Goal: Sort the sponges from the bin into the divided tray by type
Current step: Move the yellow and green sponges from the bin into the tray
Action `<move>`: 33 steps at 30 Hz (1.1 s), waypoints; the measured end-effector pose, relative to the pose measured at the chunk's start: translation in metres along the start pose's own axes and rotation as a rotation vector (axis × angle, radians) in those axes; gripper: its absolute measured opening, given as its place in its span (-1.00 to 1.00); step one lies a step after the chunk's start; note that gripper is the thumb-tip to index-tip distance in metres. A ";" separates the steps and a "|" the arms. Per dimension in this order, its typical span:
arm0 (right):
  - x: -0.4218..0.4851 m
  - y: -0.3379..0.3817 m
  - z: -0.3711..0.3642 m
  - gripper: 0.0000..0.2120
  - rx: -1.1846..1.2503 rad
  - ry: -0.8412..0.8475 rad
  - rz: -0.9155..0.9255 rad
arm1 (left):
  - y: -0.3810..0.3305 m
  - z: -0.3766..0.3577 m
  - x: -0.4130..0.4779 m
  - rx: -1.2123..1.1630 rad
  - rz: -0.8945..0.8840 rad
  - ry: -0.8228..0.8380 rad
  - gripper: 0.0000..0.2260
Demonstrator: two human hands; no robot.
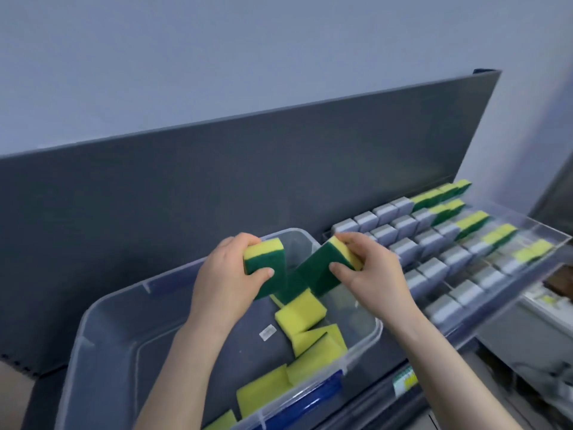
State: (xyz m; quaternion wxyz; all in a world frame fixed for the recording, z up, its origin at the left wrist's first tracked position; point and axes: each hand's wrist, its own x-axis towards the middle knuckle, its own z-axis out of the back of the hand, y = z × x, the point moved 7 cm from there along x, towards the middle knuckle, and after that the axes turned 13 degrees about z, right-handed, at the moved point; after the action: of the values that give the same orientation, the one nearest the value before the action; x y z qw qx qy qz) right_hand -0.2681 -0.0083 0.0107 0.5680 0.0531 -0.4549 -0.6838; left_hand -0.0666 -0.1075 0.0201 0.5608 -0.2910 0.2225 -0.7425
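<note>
- Over the clear plastic bin (93,311), left hand (226,274) holds a yellow-green foam sponge (265,265); right hand (372,274) pinches a second sponge (325,265).
- Clear divided tray (552,231): right of the bin, nearest the right grip.

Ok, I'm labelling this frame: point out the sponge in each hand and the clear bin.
left-hand sponge (263,260), head view, green scouring face.
right-hand sponge (319,265), head view, green scouring face.
clear bin (93,352), head view, left wall.
</note>
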 end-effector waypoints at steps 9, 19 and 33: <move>-0.034 -0.056 0.119 -0.61 0.046 -0.152 -0.067 | -0.100 -0.058 -0.036 -0.123 -0.099 0.003 -0.69; -0.078 -0.133 0.244 -0.59 0.026 -0.223 -0.108 | -0.214 -0.142 -0.093 -0.176 -0.148 0.050 -0.64; -0.116 -0.230 0.339 -0.58 -0.029 -0.221 -0.144 | -0.303 -0.237 -0.139 -0.081 -0.231 0.111 -0.64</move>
State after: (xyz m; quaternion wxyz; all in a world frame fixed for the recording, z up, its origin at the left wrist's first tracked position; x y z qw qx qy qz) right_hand -0.5949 0.2641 -0.0006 0.4646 0.0016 -0.4998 -0.7310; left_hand -0.4132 0.1092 0.0207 0.4463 -0.2955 0.2480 -0.8075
